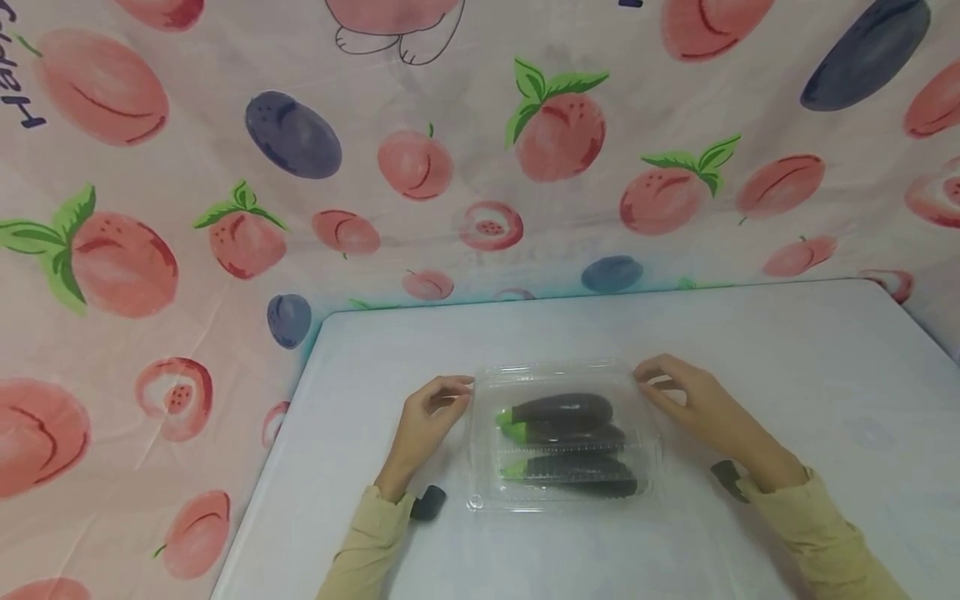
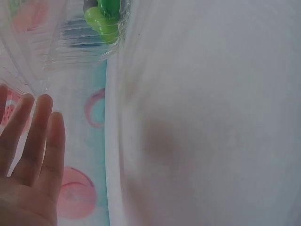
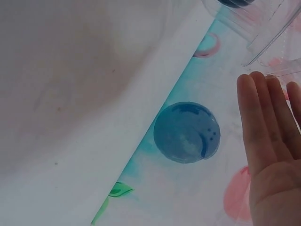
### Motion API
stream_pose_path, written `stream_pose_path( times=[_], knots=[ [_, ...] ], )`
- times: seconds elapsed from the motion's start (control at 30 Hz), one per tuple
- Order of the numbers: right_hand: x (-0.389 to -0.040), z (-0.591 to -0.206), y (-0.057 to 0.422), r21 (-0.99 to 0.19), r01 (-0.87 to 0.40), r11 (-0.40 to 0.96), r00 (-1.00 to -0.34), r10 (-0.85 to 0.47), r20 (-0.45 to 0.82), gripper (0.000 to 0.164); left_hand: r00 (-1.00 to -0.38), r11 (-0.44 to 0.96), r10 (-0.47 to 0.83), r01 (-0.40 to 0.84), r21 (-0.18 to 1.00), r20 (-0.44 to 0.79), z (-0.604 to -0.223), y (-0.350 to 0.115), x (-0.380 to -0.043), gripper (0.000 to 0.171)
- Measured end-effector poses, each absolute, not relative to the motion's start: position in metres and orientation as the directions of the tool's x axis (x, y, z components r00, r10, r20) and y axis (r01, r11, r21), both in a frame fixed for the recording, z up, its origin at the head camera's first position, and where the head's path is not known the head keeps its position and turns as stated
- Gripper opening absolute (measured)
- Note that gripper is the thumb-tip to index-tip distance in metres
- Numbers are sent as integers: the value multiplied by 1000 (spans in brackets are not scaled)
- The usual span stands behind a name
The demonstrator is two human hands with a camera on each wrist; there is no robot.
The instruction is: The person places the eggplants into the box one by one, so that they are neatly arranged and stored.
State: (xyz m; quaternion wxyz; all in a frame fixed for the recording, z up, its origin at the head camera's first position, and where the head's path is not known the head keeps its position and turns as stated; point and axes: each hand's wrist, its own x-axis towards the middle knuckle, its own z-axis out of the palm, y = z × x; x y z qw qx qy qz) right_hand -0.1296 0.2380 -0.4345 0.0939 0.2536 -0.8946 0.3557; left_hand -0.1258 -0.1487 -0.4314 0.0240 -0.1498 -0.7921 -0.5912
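Observation:
A clear plastic clamshell box [image 1: 487, 475] sits at the middle of the white table. Several dark purple eggplants [image 1: 562, 410] with bright green stem ends lie inside it. At the box's far left corner, my left hand [image 1: 427, 421] pinches the rim between thumb and fingers. My right hand [image 1: 693, 392] pinches the far right corner in the same way. The left wrist view shows that hand's other fingers [image 2: 35, 136] fairly straight beside the clear plastic. Similarly, the right fingers [image 3: 254, 117] extend beside a plastic edge. Both thumbs are out of the wrist views.
The white table [image 1: 750, 333] reaches a fruit-printed cloth [image 1: 450, 100] at its back and left edges. Dark straps [image 1: 428, 503] are on both wrists, below light sleeves [image 1: 367, 542].

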Motion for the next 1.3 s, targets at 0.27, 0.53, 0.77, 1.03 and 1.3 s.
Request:
stream_pose_path(
  times=[0.27,0.53,0.77,1.03,1.3],
  knots=[
    [-122,-433,238,-635,-505,584,-862,-383,333,23,-959,271,185,258,927,213,-461,-155,-133,13],
    [-116,-430,236,-660,-444,606,-890,-383,247,27,-950,279,188,293,914,247,-466,-157,-131,10],
    [-109,-425,238,-686,-327,650,-929,-355,106,36,-945,275,207,304,912,253,-444,-151,-122,14],
    [-102,-424,241,-690,-316,651,-924,-375,70,44,-939,292,210,326,899,272,-435,-148,-117,19],
    [-99,-422,240,-738,-269,619,-923,-385,14,47,-939,304,211,327,895,272,-442,-148,-121,24]
  ],
)
